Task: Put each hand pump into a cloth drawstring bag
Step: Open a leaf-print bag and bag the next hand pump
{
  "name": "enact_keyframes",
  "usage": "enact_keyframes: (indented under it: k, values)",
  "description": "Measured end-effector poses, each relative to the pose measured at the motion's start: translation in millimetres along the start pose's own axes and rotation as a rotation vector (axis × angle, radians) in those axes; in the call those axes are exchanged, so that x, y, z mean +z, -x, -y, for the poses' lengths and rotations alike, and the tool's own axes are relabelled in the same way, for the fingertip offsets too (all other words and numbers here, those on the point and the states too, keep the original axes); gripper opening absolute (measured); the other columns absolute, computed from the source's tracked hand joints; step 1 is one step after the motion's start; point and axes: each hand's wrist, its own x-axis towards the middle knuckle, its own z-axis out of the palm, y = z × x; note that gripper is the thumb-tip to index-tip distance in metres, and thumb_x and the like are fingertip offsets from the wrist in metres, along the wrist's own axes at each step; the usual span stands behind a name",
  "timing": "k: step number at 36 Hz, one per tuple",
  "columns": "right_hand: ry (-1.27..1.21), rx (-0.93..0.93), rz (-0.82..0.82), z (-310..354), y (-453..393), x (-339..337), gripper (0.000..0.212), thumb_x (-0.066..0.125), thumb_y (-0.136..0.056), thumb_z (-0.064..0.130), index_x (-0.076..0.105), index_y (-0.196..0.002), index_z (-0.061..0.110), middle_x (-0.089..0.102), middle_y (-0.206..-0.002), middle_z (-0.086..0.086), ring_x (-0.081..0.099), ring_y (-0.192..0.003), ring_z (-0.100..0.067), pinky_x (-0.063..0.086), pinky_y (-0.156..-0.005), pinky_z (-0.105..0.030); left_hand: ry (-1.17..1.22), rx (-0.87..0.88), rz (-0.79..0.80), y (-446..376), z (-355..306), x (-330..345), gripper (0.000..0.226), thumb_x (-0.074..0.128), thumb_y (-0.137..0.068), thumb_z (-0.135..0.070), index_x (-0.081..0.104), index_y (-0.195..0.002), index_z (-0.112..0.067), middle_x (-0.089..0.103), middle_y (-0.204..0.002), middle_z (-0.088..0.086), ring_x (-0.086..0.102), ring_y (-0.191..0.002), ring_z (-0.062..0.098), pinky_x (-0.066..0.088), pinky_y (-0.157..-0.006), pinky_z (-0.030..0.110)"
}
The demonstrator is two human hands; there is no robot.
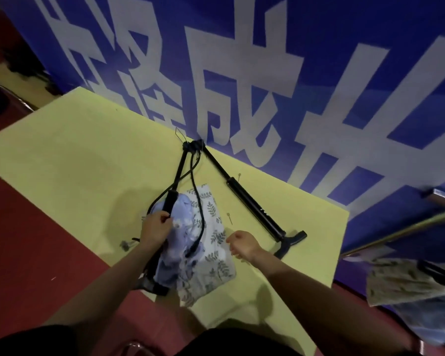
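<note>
Pump (pixel 170 201) in hand, its black barrel is gripped by the left hand (pixel 156 227), fingers curled round the lower end where it meets the mouth of a leaf-printed cloth bag (pixel 211 242). The barrel's far end points away from the grip toward the blue banner (pixel 267 73), with the handle well beyond the fingers; this lie suggests the pump is being fed base-first into the bag, though how deep it sits cannot be told. A black hose (pixel 202 217) loops from the far end back across the cloth, passing just right of the grip. A paler blue cloth (pixel 180 227) is bunched directly under the grip, probably a second bag or the lining.

The right hand (pixel 242 244) hovers to the right of the grip, near the bag's edge, fingers loosely bent and holding nothing, seemingly placed to steady or spread the opening.

A second pump (pixel 254 204) lies bare on the yellow surface (pixel 88 155), farther right of the grip and apart from the bag, its foot nearest the person. It appears to await its own bag. Small needle-like fittings (pixel 229 218) rest between the bag and that pump. More printed cloth (pixel 406 281) lies well off to the right, beyond the surface.
</note>
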Motion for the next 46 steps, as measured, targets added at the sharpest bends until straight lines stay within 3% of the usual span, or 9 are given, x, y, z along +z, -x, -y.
enact_keyframes:
  k: [6,12,19,24,29,32,36,41,46]
  values:
    - [0.143,-0.043,-0.047,21,-24,7,0.014,0.050,-0.095,0.024,0.059,-0.091,0.014,0.057,-0.079,0.000,0.054,-0.076,-0.020,0.043,-0.065,-0.029,0.031,-0.110,0.014,-48,19,7,0.045,0.060,-0.085,-0.025,0.052,-0.126,-0.007,0.056,-0.114,0.021,0.053,-0.107,0.041,0.048,-0.083,0.046]
    - [0.307,0.056,-0.080,25,-46,18,0.055,0.057,-0.092,0.036,0.043,-0.137,0.006,0.053,-0.131,-0.014,0.054,-0.117,-0.030,0.043,-0.087,-0.030,0.050,-0.092,0.184,-61,41,29,0.080,0.052,-0.072,-0.064,0.045,-0.131,-0.010,0.058,-0.113,0.018,0.058,-0.096,0.034,0.051,-0.080,0.045]
    - [0.375,0.129,-0.063,26,-59,37,0.036,0.060,-0.089,0.036,0.062,-0.109,0.006,0.067,-0.105,-0.011,0.063,-0.098,-0.027,0.045,-0.073,-0.026,-0.052,-0.020,0.056,-37,22,43,0.100,0.059,-0.079,-0.068,0.018,-0.152,-0.012,0.035,-0.146,0.023,0.036,-0.134,0.039,0.038,-0.104,0.049]
    - [0.407,0.115,-0.020,28,-59,39,0.032,0.055,-0.091,0.032,0.045,-0.064,0.020,0.052,-0.072,-0.002,0.053,-0.080,-0.022,0.037,-0.067,-0.024,-0.179,-0.015,0.029,-32,19,57,0.079,0.065,-0.078,-0.063,0.037,-0.146,-0.032,0.034,-0.139,0.022,0.032,-0.130,0.042,0.030,-0.104,0.049]
    - [0.377,0.040,-0.076,26,-55,34,0.017,0.049,-0.095,0.027,0.059,-0.095,0.013,0.061,-0.089,-0.006,0.052,-0.085,-0.022,0.039,-0.066,-0.024,-0.170,-0.034,0.010,-41,20,56,0.042,0.063,-0.087,-0.041,0.057,-0.127,-0.028,0.038,-0.135,0.020,0.037,-0.125,0.040,0.031,-0.102,0.048]
    - [0.220,0.019,-0.094,29,-51,36,0.013,0.048,-0.096,0.020,0.048,-0.083,0.016,0.052,-0.081,-0.003,0.051,-0.084,-0.023,0.039,-0.064,-0.025,-0.189,0.039,-0.036,-49,29,54,0.025,0.056,-0.090,-0.035,0.063,-0.109,-0.020,0.047,-0.119,0.022,0.047,-0.109,0.041,0.038,-0.088,0.045]
    - [0.022,0.030,-0.149,40,-43,40,0.021,0.043,-0.100,0.021,0.051,-0.106,0.003,0.053,-0.092,-0.007,0.051,-0.088,-0.024,0.041,-0.072,-0.028,-0.222,0.116,-0.010,-65,43,55,0.016,0.056,-0.093,-0.031,0.060,-0.099,-0.017,0.051,-0.095,0.022,0.052,-0.080,0.038,0.037,-0.064,0.036]
    - [-0.203,-0.073,-0.159,62,-24,44,0.029,0.040,-0.103,0.024,0.046,-0.120,0.001,0.059,-0.111,-0.017,0.059,-0.099,-0.030,0.048,-0.086,-0.037,-0.170,0.150,0.017,-75,45,50,0.019,0.055,-0.094,-0.030,0.044,-0.080,-0.023,0.049,-0.085,0.025,0.044,-0.059,0.033,0.028,-0.056,0.031]
    - [-0.291,-0.171,-0.131,82,-4,46,0.030,0.047,-0.100,0.029,0.050,-0.105,-0.001,0.058,-0.089,-0.023,0.060,-0.085,-0.036,0.044,-0.073,-0.034,-0.187,0.175,0.048,-78,44,42,0.021,0.054,-0.097,-0.022,0.045,-0.081,-0.013,0.034,-0.073,0.013,0.031,-0.056,0.030,0.018,-0.054,0.033]
